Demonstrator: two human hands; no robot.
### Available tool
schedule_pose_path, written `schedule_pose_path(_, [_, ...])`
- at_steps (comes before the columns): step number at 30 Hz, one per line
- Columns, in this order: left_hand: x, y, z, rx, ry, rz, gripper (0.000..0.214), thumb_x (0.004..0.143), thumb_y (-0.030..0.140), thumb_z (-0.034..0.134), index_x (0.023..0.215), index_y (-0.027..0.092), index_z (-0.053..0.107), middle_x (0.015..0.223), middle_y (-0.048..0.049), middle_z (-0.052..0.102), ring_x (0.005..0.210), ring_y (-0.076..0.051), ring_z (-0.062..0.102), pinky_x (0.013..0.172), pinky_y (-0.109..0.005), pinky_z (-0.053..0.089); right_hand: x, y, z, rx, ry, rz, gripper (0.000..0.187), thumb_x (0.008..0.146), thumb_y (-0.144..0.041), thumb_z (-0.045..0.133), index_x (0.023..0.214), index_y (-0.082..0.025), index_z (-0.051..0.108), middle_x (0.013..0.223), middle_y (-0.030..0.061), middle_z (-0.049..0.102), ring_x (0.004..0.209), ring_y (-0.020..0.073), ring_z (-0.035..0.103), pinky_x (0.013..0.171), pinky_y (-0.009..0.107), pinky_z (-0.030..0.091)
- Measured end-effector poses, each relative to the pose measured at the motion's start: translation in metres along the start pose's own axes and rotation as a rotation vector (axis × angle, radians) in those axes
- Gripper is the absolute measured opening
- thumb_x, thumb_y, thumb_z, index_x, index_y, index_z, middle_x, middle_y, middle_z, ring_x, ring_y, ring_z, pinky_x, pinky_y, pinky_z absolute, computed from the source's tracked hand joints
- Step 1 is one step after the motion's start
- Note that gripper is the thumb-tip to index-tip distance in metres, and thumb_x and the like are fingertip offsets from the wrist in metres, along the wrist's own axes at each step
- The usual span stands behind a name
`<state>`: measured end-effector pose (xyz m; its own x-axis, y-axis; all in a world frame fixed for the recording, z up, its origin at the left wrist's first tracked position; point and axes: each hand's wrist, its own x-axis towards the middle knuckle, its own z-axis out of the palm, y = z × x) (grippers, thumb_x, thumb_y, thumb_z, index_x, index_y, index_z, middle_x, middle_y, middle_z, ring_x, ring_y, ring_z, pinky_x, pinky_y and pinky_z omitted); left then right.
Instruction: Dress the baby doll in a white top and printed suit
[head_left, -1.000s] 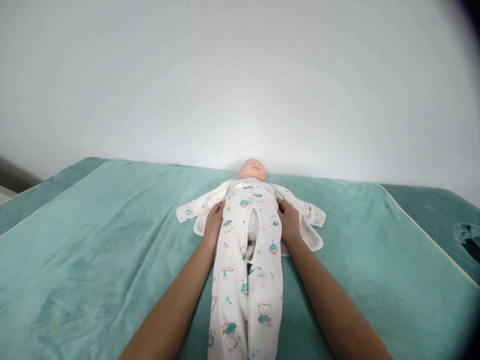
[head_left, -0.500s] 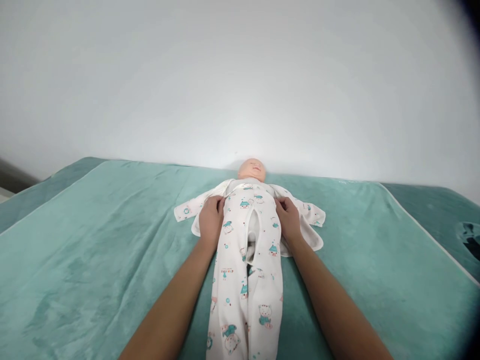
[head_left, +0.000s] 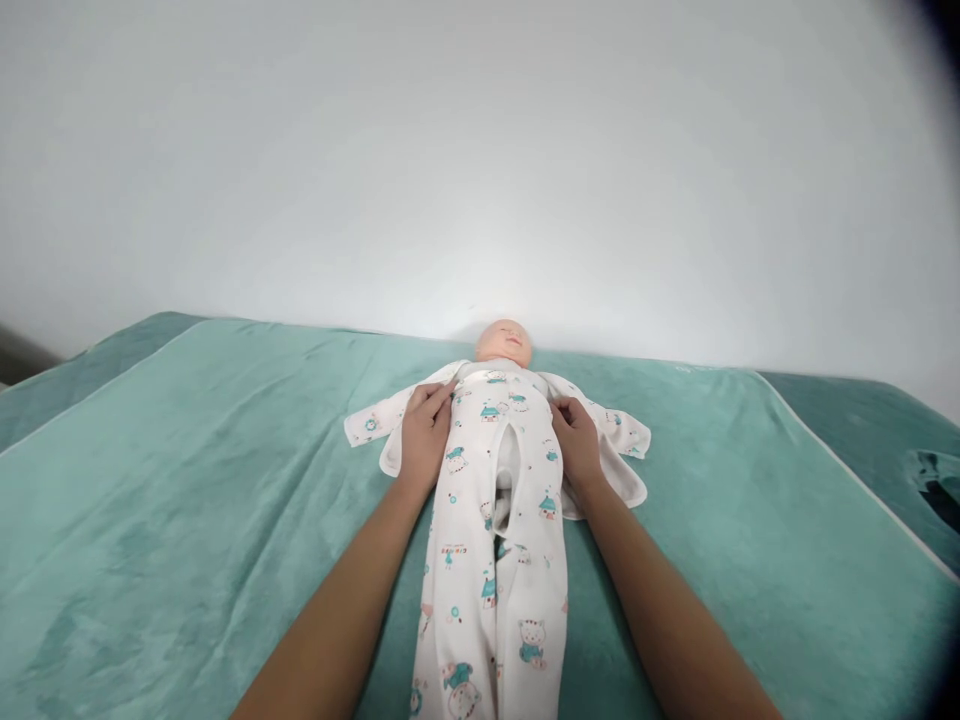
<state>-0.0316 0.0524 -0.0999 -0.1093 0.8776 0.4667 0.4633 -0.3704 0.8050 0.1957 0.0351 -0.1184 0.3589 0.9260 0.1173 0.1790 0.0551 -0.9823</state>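
Note:
A baby doll (head_left: pixel 504 342) lies on its back with its head toward the wall. White printed baby pants (head_left: pixel 495 470) cover its body up to the chest, and their legs run toward me. Beneath them spreads a matching baby top (head_left: pixel 624 480), its sleeves out to both sides. My left hand (head_left: pixel 427 425) rests against the pants' left edge, fingers stretched toward the waist. On the opposite side, my right hand (head_left: pixel 576 435) is closed with bent fingers on the pants' edge. The fingertips of that hand are partly hidden.
A light green cloth (head_left: pixel 225 480) lies over a darker green mattress cover (head_left: pixel 840 420). Behind the doll's head rises a plain white wall (head_left: pixel 480 160). A dark printed patch (head_left: pixel 941 490) shows at the far right.
My left hand has straightened its fingers and shifted slightly up along the pants' edge. The right hand keeps its hold. The view has moved a little.

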Motion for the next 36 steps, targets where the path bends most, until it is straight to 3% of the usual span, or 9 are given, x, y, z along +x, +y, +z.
schedule_pose_path(7, [-0.002,0.012,-0.003,-0.048,-0.108,0.012,0.039,0.099,0.038,0.045,0.125,0.023,0.069,0.138,-0.0052,0.064,0.131,-0.021,0.054,0.118,-0.041,0.036,-0.001,-0.003,0.000,-0.020,-0.009,0.008,0.025,0.084,-0.045,0.061,0.086,-0.021,0.065,0.078,-0.0010,0.066,0.076,0.0182,0.055,0.071,0.030,0.043])
schedule_pose_path(14, [-0.009,0.024,-0.010,-0.204,-0.292,-0.223,0.050,0.099,0.049,0.044,0.146,0.032,0.052,0.158,0.0024,0.043,0.150,-0.020,0.034,0.127,-0.040,0.022,0.003,0.000,-0.001,-0.047,-0.007,-0.024,0.027,0.084,-0.046,0.059,0.086,-0.020,0.065,0.081,0.0014,0.068,0.078,0.0195,0.056,0.073,0.031,0.045])
schedule_pose_path(19, [-0.033,0.035,-0.018,-0.230,-0.288,-0.299,0.052,0.096,0.050,0.050,0.146,0.036,0.051,0.161,0.0054,0.037,0.153,-0.023,0.028,0.127,-0.041,0.023,-0.012,-0.009,-0.005,-0.073,0.039,-0.125,0.030,0.088,-0.046,0.055,0.096,-0.020,0.066,0.093,0.0048,0.069,0.088,0.0211,0.059,0.083,0.036,0.048])
schedule_pose_path(23, [-0.078,0.048,-0.036,-0.239,-0.296,-0.339,0.060,0.093,0.051,0.055,0.150,0.036,0.045,0.162,0.0015,0.036,0.152,-0.026,0.030,0.125,-0.044,0.028,-0.053,-0.013,-0.020,-0.107,-0.011,-0.272,0.036,0.091,-0.047,0.053,0.115,-0.022,0.063,0.114,0.0101,0.066,0.106,0.0243,0.061,0.091,0.041,0.051])
schedule_pose_path(26, [-0.133,0.055,-0.053,-0.241,-0.345,-0.337,0.067,0.091,0.051,0.060,0.153,0.033,0.041,0.162,-0.0039,0.037,0.151,-0.029,0.032,0.124,-0.048,0.029,-0.102,-0.012,-0.042,-0.205,-0.167,-0.410,0.039,0.092,-0.043,0.054,0.128,-0.027,0.059,0.135,0.0118,0.058,0.128,0.0275,0.053,0.105,0.046,0.047])
schedule_pose_path(29, [-0.191,0.062,-0.068,-0.234,-0.404,-0.257,0.070,0.085,0.047,0.070,0.149,0.034,0.047,0.166,-0.0043,0.026,0.151,-0.033,0.029,0.122,-0.049,0.032,-0.158,-0.013,-0.066,-0.299,-0.368,-0.519,0.050,0.090,-0.041,0.061,0.138,-0.031,0.053,0.149,0.0107,0.047,0.139,0.0302,0.044,0.111,0.049,0.043])
schedule_pose_path(31, [-0.223,0.067,-0.074,-0.231,-0.450,-0.192,0.074,0.080,0.045,0.076,0.148,0.035,0.049,0.169,-0.0032,0.015,0.153,-0.034,0.023,0.121,-0.049,0.035,-0.194,-0.014,-0.077,-0.344,-0.463,-0.576,0.060,0.085,-0.041,0.069,0.141,-0.031,0.050,0.150,0.0110,0.045,0.140,0.0330,0.043,0.111,0.052,0.044])
schedule_pose_path(33, [-0.243,0.072,-0.076,-0.197,-0.486,-0.135,0.076,0.077,0.042,0.079,0.147,0.036,0.050,0.170,-0.0016,0.008,0.154,-0.035,0.018,0.120,-0.047,0.037,-0.221,-0.015,-0.081,-0.398,-0.467,-0.594,0.064,0.080,-0.037,0.075,0.139,-0.031,0.051,0.144,0.0125,0.050,0.134,0.0350,0.048,0.106,0.053,0.047])
schedule_pose_path(36, [-0.256,0.078,-0.072,-0.100,-0.470,-0.089,0.054,0.089,0.038,0.066,0.142,0.038,0.055,0.170,0.0014,0.007,0.154,-0.030,0.023,0.117,-0.044,0.042,-0.243,-0.011,-0.078,-0.439,-0.412,-0.575,0.043,0.084,-0.026,0.071,0.125,-0.030,0.059,0.124,0.0111,0.058,0.116,0.0314,0.059,0.097,0.050,0.054])
